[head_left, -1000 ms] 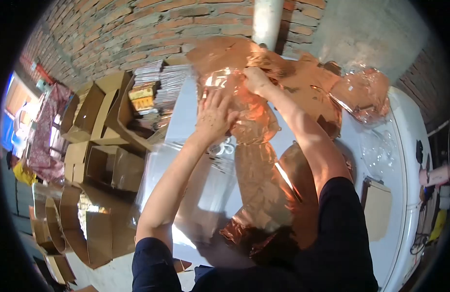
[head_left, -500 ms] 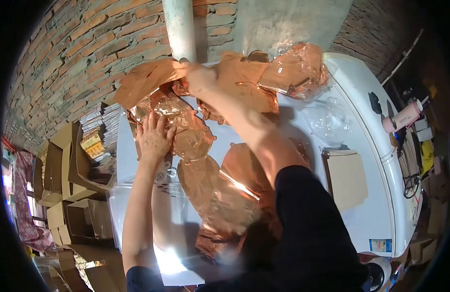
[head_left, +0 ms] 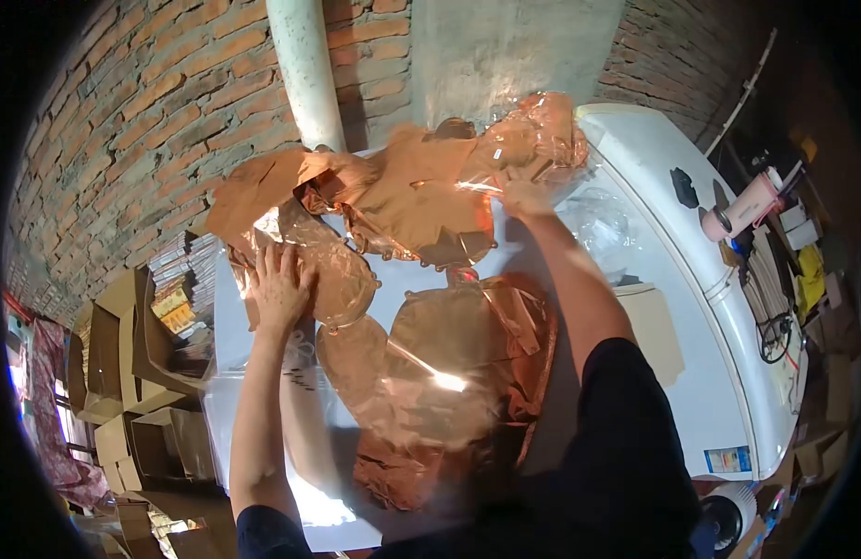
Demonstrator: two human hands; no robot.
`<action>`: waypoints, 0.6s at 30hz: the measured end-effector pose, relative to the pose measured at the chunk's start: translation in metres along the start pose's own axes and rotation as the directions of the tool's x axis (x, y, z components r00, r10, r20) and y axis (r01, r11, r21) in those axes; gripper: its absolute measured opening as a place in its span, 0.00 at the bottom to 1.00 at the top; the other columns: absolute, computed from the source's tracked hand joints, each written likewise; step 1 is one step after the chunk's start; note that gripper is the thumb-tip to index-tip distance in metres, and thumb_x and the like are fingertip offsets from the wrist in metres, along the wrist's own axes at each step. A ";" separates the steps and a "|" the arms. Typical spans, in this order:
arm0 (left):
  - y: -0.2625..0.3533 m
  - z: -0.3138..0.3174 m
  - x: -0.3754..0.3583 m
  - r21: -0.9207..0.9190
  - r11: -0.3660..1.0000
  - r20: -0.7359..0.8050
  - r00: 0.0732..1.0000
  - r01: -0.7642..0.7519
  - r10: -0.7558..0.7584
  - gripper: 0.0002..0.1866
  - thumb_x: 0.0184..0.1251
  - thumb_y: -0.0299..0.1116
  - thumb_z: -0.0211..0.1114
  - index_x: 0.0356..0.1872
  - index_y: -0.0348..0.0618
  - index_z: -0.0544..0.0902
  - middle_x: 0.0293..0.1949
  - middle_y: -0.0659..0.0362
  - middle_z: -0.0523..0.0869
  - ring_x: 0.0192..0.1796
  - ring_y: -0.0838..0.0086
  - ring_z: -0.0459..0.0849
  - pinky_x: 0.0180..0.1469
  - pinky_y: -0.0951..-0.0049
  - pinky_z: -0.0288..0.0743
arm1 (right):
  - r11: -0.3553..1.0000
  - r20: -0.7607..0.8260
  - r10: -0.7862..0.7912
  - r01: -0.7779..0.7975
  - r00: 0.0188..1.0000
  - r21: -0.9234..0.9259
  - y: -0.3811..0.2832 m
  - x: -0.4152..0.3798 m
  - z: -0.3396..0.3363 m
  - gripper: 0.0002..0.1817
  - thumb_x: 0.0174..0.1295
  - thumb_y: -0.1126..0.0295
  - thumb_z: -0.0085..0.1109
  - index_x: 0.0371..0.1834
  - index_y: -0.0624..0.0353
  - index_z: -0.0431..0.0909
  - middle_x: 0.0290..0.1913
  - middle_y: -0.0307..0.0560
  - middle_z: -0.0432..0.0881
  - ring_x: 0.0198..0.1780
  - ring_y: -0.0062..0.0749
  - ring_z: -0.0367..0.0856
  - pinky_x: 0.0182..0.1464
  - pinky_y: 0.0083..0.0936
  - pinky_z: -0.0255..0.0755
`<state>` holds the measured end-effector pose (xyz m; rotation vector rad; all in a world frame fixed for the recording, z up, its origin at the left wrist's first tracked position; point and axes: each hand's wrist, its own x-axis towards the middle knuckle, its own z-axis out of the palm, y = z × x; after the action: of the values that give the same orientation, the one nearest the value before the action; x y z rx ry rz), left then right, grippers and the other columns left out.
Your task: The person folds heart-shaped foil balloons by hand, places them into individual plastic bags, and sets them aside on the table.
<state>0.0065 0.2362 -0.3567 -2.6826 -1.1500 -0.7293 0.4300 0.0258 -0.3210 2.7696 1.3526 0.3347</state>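
A large, flat, copper-coloured foil balloon [head_left: 421, 196] lies wrinkled across the white table, with several tabbed, rounded lobes. My left hand [head_left: 281, 291] rests with its fingers spread on the foil at the left side. At the upper right my right hand [head_left: 526, 198] has its fingers drawn together at the foil's right edge, beside a shiny folded foil part in clear wrap [head_left: 542, 140]. The exact fingertip contact is small and slightly blurred. More copper foil [head_left: 449, 373] spreads over the near part of the table, its lower end in shadow.
A clear plastic bag [head_left: 598, 228] and a stack of tan card sheets [head_left: 652, 326] lie to the right, near a rounded white edge [head_left: 691, 224]. Clear plastic sleeves [head_left: 235, 419] are at the left. Cardboard boxes [head_left: 123, 326] stand beyond the table; a brick wall [head_left: 169, 102] rises behind.
My right hand has moved right, from the upper left of the foil to its upper right edge. My left hand stays on the foil. The view has shifted slightly to the right.
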 end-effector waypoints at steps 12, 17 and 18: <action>0.024 -0.030 -0.023 -0.020 0.958 0.071 0.955 -0.286 0.286 0.30 0.67 0.56 0.59 0.67 0.55 0.74 0.73 0.53 0.63 0.75 0.54 0.56 0.71 0.44 0.52 | 0.998 -0.207 0.041 -0.032 0.978 0.048 -0.014 0.004 0.017 0.11 0.59 0.71 0.53 0.31 0.54 0.88 0.37 0.48 0.88 0.44 0.42 0.87 0.46 0.41 0.79; 0.029 -0.013 -0.011 0.050 0.964 0.162 0.955 -0.260 0.249 0.29 0.70 0.57 0.53 0.67 0.56 0.72 0.72 0.54 0.66 0.76 0.56 0.57 0.71 0.43 0.51 | 0.993 -0.315 0.106 -0.084 0.943 0.083 -0.008 0.011 0.017 0.10 0.58 0.70 0.54 0.30 0.57 0.87 0.33 0.53 0.87 0.37 0.46 0.88 0.39 0.39 0.81; 0.028 -0.010 -0.007 0.072 0.971 0.170 0.962 -0.228 0.214 0.29 0.71 0.57 0.52 0.67 0.55 0.73 0.71 0.54 0.67 0.75 0.56 0.57 0.71 0.44 0.52 | 0.986 -0.307 0.137 -0.099 0.942 0.136 -0.004 0.013 0.012 0.10 0.58 0.70 0.54 0.30 0.58 0.87 0.33 0.55 0.87 0.37 0.48 0.87 0.39 0.40 0.81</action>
<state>0.0182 0.2090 -0.3493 -2.7724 -0.8691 -0.4210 0.4376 0.0393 -0.3314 3.0032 1.3015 0.7579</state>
